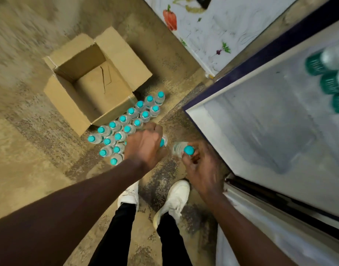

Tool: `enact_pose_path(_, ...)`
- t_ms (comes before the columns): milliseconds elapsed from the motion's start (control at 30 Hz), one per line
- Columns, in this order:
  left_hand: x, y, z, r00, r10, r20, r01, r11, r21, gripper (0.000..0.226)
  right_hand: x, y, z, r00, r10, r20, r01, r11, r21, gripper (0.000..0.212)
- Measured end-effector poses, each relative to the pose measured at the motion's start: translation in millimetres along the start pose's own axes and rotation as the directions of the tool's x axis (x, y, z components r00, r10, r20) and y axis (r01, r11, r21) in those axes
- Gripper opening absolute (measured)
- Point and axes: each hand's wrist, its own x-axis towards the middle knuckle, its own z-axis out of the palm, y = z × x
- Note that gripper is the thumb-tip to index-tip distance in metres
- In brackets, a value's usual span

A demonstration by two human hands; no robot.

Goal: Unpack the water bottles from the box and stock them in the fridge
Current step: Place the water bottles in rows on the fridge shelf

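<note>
An open cardboard box (69,104) stands on the floor with nothing visible inside. Beside it, several small clear water bottles (124,120) with teal caps stand in rows on the floor. My left hand (145,144) grips one bottle (163,142) at the near end of the rows, its cap just showing past my fingers. My right hand (201,166) holds another bottle (182,147) by its neck, tilted, just above the floor. The fridge (260,131) stands open on the right, with three green-capped bottles (329,73) lying on a shelf.
My two white shoes (174,196) stand on the rough concrete floor right under my hands. The fridge door (212,31), printed with vegetables, swings open at the top. The fridge's lower edge and dark seal (280,200) run close along my right arm.
</note>
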Motion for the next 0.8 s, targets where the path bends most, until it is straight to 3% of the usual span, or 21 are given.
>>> enact_pose_path(167, -20.4, 47.9, -54.6, 0.999, 0.038, -0.031, -0.04, 0.997, -0.067, 0.042, -35.1, -21.3, -70.3, 0.989, 0.074, -0.131, -0.053, 0.986, 0.158, 0.027)
enact_pose_path(367, -26.7, 97.9, -114.1, 0.99, 0.121, -0.075, -0.129, 0.984, -0.124, 0.037, -46.8, -38.4, -143.1, 0.952, 0.046, -0.304, 0.031, 0.969, 0.246, 0.026)
enact_pose_path(800, 0.2, 189.6, -217.8, 0.883, 0.385, -0.271, -0.445, 0.868, -0.218, 0.041, -37.8, -87.8, -280.3, 0.784, 0.149, -0.603, 0.116, 0.919, 0.377, 0.025)
